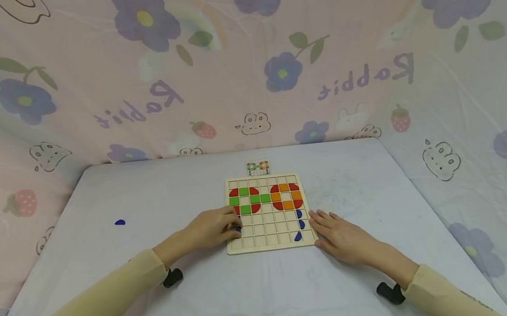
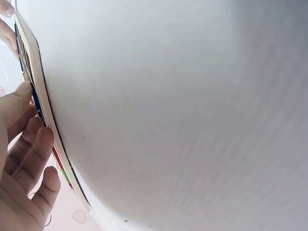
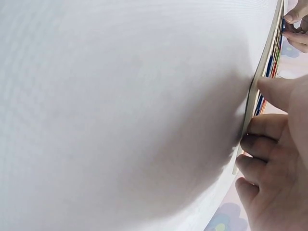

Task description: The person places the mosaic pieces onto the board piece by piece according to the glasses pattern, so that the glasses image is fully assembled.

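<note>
A square wooden grid board [image 1: 272,240] lies on the table, bearing red, green, orange and blue pieces. At its left side my left hand [image 1: 215,227] has thumb and fingertips around a blue half-round piece [image 1: 239,229], partly hidden by the fingers. Another bit of blue shows just above it. The left wrist view shows the thumb and fingers of this hand [image 2: 24,149] at the board's edge [image 2: 45,101]. Along the opposite edge, my right hand [image 1: 344,236] rests with fingers extended, touching the board. Beside it, several blue half-round pieces [image 1: 301,224] sit in the right-hand columns.
A loose blue half-round piece [image 1: 120,222] lies on the white table far to the left. Behind the board is a small printed pattern card [image 1: 258,167]. Patterned cloth [image 1: 225,77] hangs along the table's back and sides.
</note>
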